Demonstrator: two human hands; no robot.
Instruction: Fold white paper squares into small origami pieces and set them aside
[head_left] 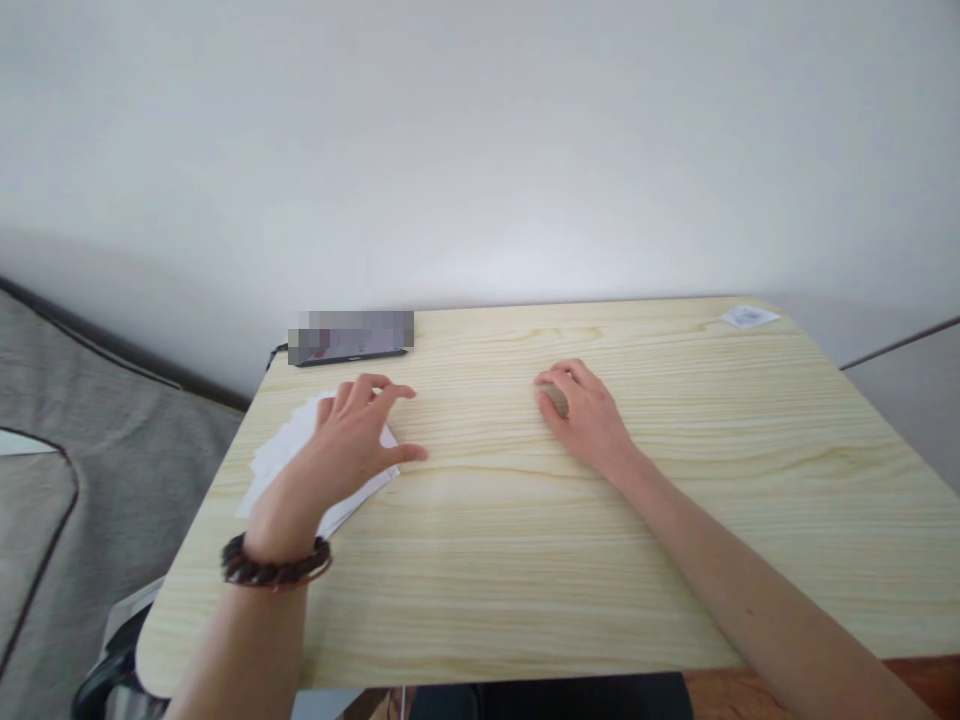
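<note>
My left hand [346, 440] lies on a loose stack of white paper sheets [283, 452] at the left of a light wooden table [525, 540]. Its fingers are spread and slightly curled over the top sheet. A dark beaded bracelet [274, 567] sits on that wrist. My right hand [583, 408] rests near the table's middle, its fingers curled around a small brownish round object [556, 397], most of which is hidden by the fingers.
A dark flat device [351, 338] with a cable lies at the table's far left edge against the white wall. A small white paper slip [748, 317] sits at the far right corner. Grey upholstery [90, 420] stands left of the table.
</note>
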